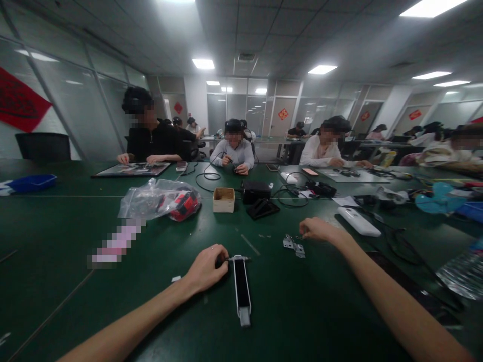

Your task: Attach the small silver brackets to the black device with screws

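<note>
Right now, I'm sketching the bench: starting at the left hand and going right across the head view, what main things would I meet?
Left hand → narrow white-framed piece → small metal pieces → right hand → white rounded case → clear plastic bottle.

Both arms bare, reaching forward, angled inward. Left forearm (147, 312) comes in from lower left; left hand (209, 266) back up, thumb and index arched toward each other, gap showing between them. Right forearm (388, 296) comes in from lower right, reaching farther; right hand (317, 230) fingers curled, pinch unclear. Hands well apart.
</note>
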`<state>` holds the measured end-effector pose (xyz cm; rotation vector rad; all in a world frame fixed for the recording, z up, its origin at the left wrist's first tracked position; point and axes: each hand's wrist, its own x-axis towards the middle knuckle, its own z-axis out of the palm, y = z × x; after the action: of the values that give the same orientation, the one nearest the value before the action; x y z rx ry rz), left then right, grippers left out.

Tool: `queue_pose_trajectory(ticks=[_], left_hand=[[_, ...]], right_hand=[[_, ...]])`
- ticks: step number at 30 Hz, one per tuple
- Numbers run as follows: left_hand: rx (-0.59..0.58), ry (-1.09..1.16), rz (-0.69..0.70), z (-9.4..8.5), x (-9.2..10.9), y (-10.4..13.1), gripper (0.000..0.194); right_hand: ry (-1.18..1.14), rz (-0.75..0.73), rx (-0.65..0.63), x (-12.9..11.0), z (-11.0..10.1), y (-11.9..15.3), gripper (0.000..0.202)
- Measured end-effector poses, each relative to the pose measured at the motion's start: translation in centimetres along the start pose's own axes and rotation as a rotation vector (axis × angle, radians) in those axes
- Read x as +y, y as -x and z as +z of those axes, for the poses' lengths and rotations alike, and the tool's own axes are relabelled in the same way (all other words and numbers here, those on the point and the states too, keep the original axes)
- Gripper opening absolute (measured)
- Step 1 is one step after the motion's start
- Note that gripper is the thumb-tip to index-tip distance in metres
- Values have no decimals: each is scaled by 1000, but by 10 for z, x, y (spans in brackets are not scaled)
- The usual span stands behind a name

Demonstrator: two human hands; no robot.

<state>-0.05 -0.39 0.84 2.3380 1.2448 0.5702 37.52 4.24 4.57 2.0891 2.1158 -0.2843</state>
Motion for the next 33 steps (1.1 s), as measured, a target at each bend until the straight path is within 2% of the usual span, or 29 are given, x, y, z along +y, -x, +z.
queue_pose_trajectory(ticks=[10, 19, 27, 33], left_hand=[[13, -23, 16, 3, -2, -1, 12], [20, -44, 31, 2, -1, 0, 14], [34, -52, 45, 2, -1, 1, 15], [36, -19, 48, 2, -1, 1, 14]], right_hand=[[-15, -86, -30, -6, 6, -5, 17], [-52, 3, -93, -12, 13, -5, 11], [-37, 48, -126, -17, 11, -1, 18], [6, 55, -95, -17, 9, 0, 11]])
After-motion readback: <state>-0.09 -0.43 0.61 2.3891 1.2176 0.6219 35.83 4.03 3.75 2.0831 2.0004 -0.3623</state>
